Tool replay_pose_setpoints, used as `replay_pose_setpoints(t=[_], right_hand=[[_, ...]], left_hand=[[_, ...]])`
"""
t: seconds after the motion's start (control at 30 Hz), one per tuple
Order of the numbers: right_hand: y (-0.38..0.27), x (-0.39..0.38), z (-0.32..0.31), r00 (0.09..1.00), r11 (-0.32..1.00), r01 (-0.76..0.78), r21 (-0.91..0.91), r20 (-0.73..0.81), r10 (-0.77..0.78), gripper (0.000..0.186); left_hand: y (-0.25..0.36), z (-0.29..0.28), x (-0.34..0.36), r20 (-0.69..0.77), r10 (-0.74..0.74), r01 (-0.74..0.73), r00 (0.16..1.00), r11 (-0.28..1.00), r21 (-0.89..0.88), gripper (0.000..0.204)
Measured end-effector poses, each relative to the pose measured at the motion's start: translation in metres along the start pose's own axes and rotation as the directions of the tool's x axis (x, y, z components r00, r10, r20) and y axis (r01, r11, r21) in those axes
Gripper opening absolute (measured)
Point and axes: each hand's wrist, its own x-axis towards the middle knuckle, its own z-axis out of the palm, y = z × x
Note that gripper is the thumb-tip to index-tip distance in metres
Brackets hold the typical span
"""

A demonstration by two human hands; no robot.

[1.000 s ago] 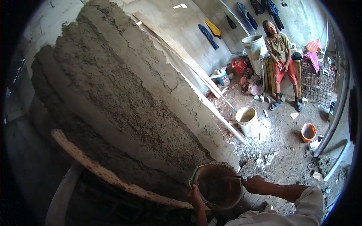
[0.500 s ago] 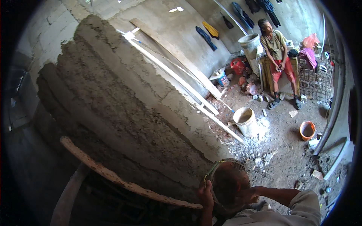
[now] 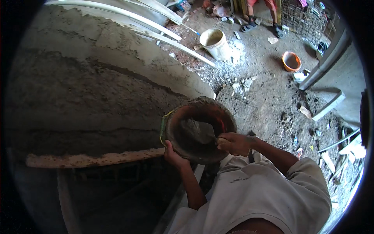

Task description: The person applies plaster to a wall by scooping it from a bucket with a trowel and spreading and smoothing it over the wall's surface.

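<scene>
A round orange-brown bucket (image 3: 229, 117), its rim crusted with mortar, tilts open toward me at the middle. My left hand (image 3: 175, 156) is closed on its near left side, below a green-yellow handle (image 3: 163, 126). My right hand (image 3: 235, 143) grips the handle of a trowel at the bucket's right. The trowel blade (image 3: 206, 133) lies inside the bucket with a grey lump of wet mortar (image 3: 190, 128) on it. Left of the bucket spreads a wall face with rough wet mortar (image 3: 89, 89), bordered below by a mortar-spattered wooden board (image 3: 97, 160).
On the dirt floor stand a white bucket (image 3: 216, 48) and a small orange bucket (image 3: 291, 62). White poles (image 3: 128, 17) lean along the wall's far edge. Another person's legs (image 3: 272, 15) show at the back, beside a wire mesh stack (image 3: 300, 21). Rubble and offcuts (image 3: 306, 112) lie at right.
My view has tipped down toward the bucket, which appears farther left and higher. The trowel blade, hidden before, now shows inside it carrying mortar. The other person's upper body has left view.
</scene>
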Motion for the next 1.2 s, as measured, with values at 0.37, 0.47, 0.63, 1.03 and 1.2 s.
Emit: replay_pose_setpoints(t=[0.37, 0.47, 0.63, 1.03, 1.2], right_hand=[[0.075, 0.056, 0.036, 0.969, 0.96, 0.049, 0.277, -0.248, 0.022, 0.029], [0.089, 0.082, 0.047, 0.933, 0.957, 0.061, 0.284, -0.357, 0.047, 0.03], [0.104, 0.125, 0.053, 0.889, 0.937, 0.049, 0.345, -0.443, 0.117, 0.032], [0.283, 0.227, -0.043, 0.815, 0.908, 0.022, 0.419, -0.533, 0.227, 0.031], [0.363, 0.271, -0.116, 0.73, 0.743, 0.207, 0.637, -0.606, 0.316, 0.037]], left_hand=[[-0.075, -0.061, 0.082, -0.14, -0.273, 0.285, 0.952, 0.956, 0.068, 0.048], [-0.096, -0.078, 0.105, -0.114, -0.26, 0.277, 0.959, 0.945, 0.177, 0.051], [-0.116, -0.105, 0.123, -0.055, -0.228, 0.234, 0.972, 0.921, 0.312, 0.055], [-0.257, -0.172, 0.123, -0.406, -0.327, 0.517, 0.854, 0.628, 0.582, 0.069], [-0.33, -0.214, 0.112, -0.466, -0.337, 0.547, 0.818, 0.708, 0.448, 0.06]])
